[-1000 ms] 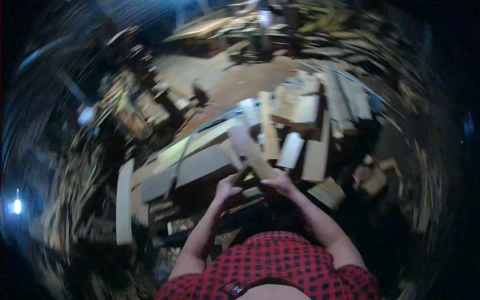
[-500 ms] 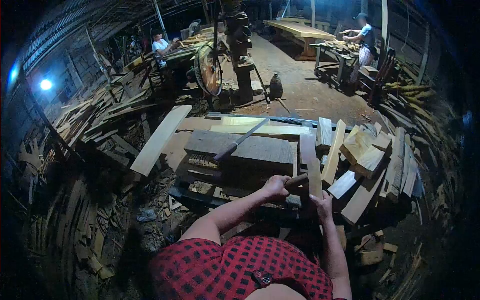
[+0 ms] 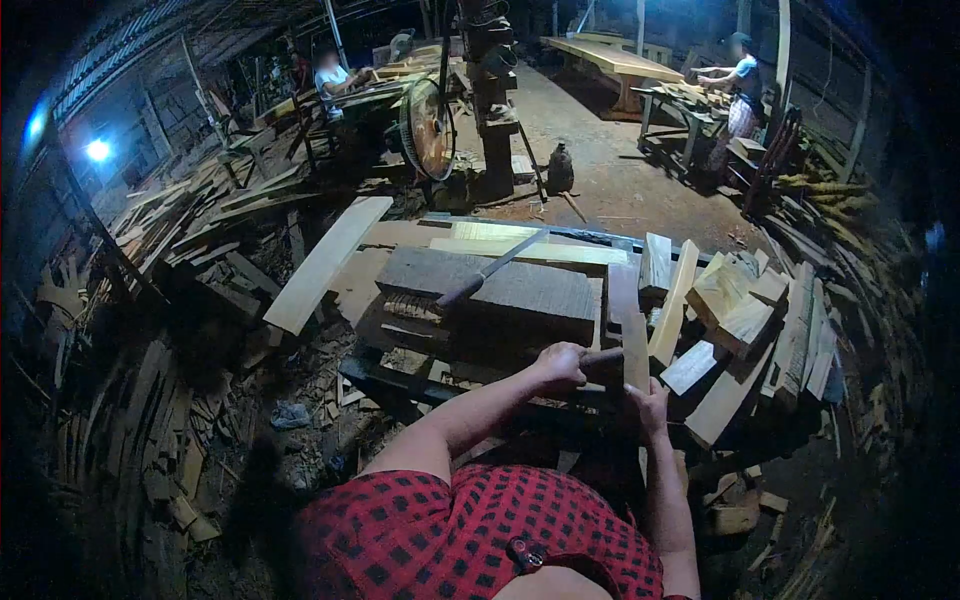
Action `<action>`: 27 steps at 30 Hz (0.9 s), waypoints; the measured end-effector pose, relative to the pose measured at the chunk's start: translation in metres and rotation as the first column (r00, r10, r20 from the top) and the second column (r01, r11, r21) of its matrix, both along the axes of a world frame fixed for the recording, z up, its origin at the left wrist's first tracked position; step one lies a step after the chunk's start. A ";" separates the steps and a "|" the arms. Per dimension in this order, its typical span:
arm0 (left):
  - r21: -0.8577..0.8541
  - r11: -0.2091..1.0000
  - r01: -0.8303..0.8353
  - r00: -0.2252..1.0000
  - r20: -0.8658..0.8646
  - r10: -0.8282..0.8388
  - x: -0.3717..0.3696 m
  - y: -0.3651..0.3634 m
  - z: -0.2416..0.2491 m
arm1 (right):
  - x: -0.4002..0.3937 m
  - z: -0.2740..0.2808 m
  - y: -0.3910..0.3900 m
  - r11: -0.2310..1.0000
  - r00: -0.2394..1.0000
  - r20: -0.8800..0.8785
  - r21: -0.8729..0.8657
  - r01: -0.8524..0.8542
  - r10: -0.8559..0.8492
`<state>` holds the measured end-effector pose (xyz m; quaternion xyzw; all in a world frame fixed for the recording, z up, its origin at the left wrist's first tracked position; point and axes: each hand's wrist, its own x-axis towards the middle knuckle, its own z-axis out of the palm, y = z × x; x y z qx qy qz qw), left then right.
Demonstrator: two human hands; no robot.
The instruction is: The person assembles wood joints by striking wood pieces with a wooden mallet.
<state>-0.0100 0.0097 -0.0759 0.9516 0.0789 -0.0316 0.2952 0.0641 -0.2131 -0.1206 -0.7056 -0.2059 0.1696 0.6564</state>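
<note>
My left hand (image 3: 560,366) is closed round a dark, rod-like tool (image 3: 603,357), whose far end meets the side of a narrow pale wood strip (image 3: 635,350). The lower end of that strip is gripped by my right hand (image 3: 650,402), and its upper end points away from me. Left of the strip lies a thick grey-brown wood block (image 3: 540,295). A long blade with a dark handle (image 3: 462,291) rests slantwise across the block. Pale boards (image 3: 590,254) lie behind it.
Cut wood blocks (image 3: 720,290) are heaped on the right. A long pale board (image 3: 330,265) slants at the left, near scrap piles. Beyond are a large fan (image 3: 427,130), a long table (image 3: 615,58), and two people, one at the left (image 3: 332,78), one at the right (image 3: 745,80).
The whole view has shifted slightly, with the scene a little further right. Both hands keep nearly the same grip and place on the tool and strip. The person at the left has changed arm position.
</note>
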 end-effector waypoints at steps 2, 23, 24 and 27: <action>0.045 0.999 -0.011 0.999 -0.052 0.014 0.002 0.000 0.000 | 0.002 -0.005 0.000 1.000 0.998 -0.058 0.002 0.004 -0.004; 0.008 1.000 0.031 0.994 0.108 -0.031 -0.011 -0.003 -0.009 | -0.013 0.020 0.000 0.998 0.998 -0.065 0.069 0.009 -0.004; 0.006 1.000 0.029 0.994 0.106 -0.029 -0.012 -0.004 -0.004 | -0.012 0.023 0.000 1.000 1.000 -0.028 0.030 -0.006 0.007; 0.026 1.000 -0.018 0.996 0.083 0.016 -0.009 -0.007 0.004 | -0.013 0.027 0.000 1.000 1.000 -0.007 -0.014 0.016 -0.016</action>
